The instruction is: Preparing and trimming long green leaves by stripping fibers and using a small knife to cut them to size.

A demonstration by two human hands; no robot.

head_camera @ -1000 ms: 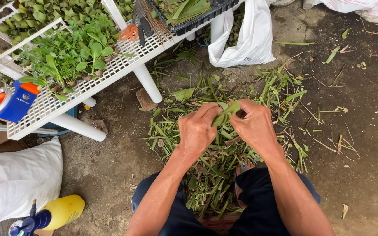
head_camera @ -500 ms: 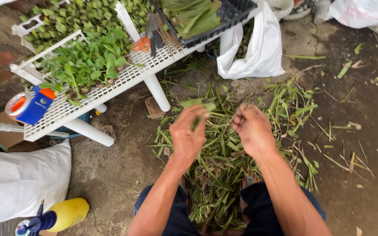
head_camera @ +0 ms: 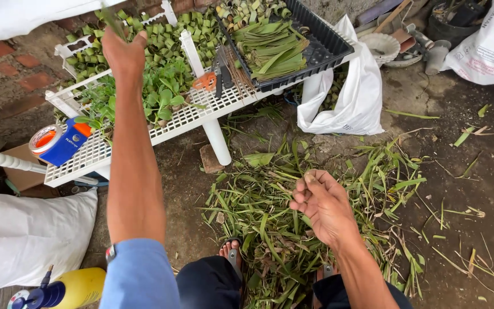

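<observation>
My left hand [head_camera: 122, 52] is stretched far forward over the white grid table [head_camera: 178, 121], its fingers pinched on a thin green leaf strip [head_camera: 110, 20] above rows of small rolled leaf cups [head_camera: 170, 37]. My right hand [head_camera: 324, 203] hovers low over the heap of cut green leaves [head_camera: 293, 223] on the ground, fingers loosely curled, and I see nothing in it. Leafy seedlings [head_camera: 158, 94] stand on the table just below my left forearm.
A black tray [head_camera: 321, 46] with folded leaves [head_camera: 273, 51] sits at the table's right end, scissors [head_camera: 212, 77] beside it. A tape dispenser [head_camera: 58, 143] lies at the left end. White bags [head_camera: 350, 97] [head_camera: 21, 234] and a yellow spray bottle [head_camera: 67, 289] stand around.
My left hand has left the leaf heap and reached up and forward to the table with a leaf strip. The right hand stayed low and opened a little. The camera has tilted up.
</observation>
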